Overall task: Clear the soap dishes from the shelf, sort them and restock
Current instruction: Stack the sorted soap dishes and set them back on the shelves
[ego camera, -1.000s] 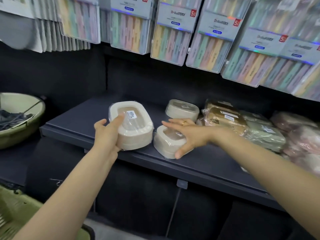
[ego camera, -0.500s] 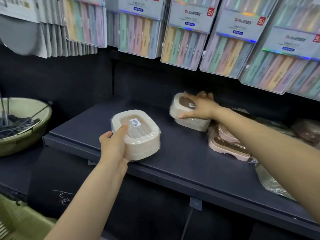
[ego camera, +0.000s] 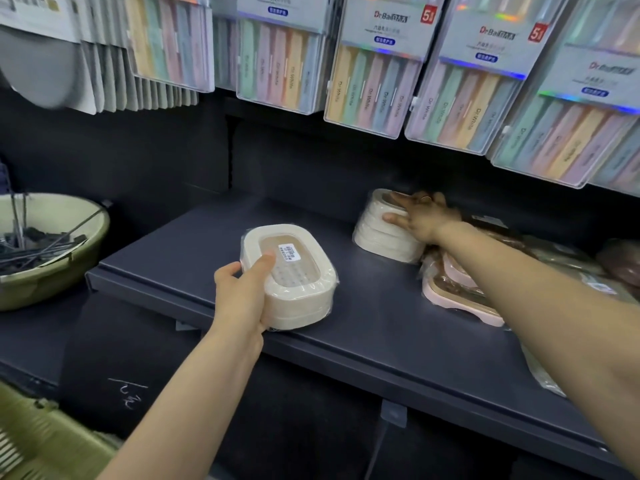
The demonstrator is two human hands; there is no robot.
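A single head-worn wide-angle view looks forward and down, close to a dark blue-grey flat shelf (ego camera: 194, 247), with both forearms reaching in from below.

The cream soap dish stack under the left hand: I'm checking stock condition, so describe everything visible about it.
The cream soap dish stack is oval, several layered dishes sealed in clear wrap, with a tan inset top bearing a white barcode label. It lies flat near the dark shelf's front edge. The left hand grips its near end, thumb on top.
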